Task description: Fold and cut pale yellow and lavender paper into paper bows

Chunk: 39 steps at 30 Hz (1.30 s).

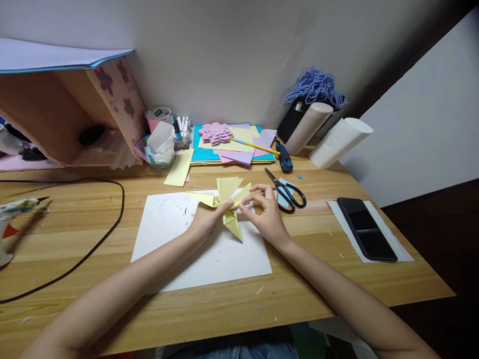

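Observation:
A folded yellow paper piece (229, 189) with several pointed flaps is held above a white sheet (179, 269) that bears small coloured marks. My left hand (205, 218) grips it near its centre, the thumb pressed on top. The fingers of my right hand (266, 212) pinch the flap on its right side, thumb and fingertips close together. One pointed flap hangs down between the hands, and another sticks out to the left over my left hand.
Black-handled scissors (290, 193) lie right of my hands, a phone (366, 229) further right. Behind are stacked coloured papers (204, 152), a layered paper flower (216, 133) and a cutter (284, 157). A glue gun (15, 212) and black cable (121, 199) lie left.

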{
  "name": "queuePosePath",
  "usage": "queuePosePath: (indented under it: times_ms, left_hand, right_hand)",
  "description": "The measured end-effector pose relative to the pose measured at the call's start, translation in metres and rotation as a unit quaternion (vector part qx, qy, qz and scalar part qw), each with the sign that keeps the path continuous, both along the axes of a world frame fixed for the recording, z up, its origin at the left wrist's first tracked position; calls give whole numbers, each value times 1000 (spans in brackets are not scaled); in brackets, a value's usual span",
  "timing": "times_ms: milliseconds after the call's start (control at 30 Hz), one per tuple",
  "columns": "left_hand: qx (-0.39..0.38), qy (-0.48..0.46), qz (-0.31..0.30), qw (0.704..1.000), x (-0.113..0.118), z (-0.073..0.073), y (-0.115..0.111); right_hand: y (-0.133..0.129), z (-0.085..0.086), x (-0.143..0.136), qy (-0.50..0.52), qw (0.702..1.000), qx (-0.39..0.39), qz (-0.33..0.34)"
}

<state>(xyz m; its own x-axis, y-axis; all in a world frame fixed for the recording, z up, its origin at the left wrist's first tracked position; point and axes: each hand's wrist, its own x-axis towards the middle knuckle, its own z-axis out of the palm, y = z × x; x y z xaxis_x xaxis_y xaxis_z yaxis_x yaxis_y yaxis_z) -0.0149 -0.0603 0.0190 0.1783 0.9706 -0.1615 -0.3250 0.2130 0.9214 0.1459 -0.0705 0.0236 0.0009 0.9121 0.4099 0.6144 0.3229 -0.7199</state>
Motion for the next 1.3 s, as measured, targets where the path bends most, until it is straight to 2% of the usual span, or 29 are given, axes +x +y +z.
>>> queuePosePath:
  times_ms: [100,233,333,600,867,1133,1300]
  left_hand:
    - [5,-2,3,1000,0,1,0]
    - [13,25,-4,1000,-1,-1,-1]
    - [17,33,-6,999,-1,-3,-1]
    - [23,18,-41,999,0,6,-1]
    - [21,32,-29,999,1,7,-2]
    - [-5,59,-27,998,1,6,-1]
    - [2,56,-18,998,1,3,-1]
  right_hand:
    - [1,-1,-1,68,997,-36,-1]
    - [3,-1,1,175,972,-133,81]
    - [3,0,1,205,959,-172,91]
    - [4,-1,2,193,964,-169,68]
    - [4,-4,1,190,967,-155,74]
    - [3,0,-3,257,949,-176,43]
    - [1,0,-7,329,925,-191,12]
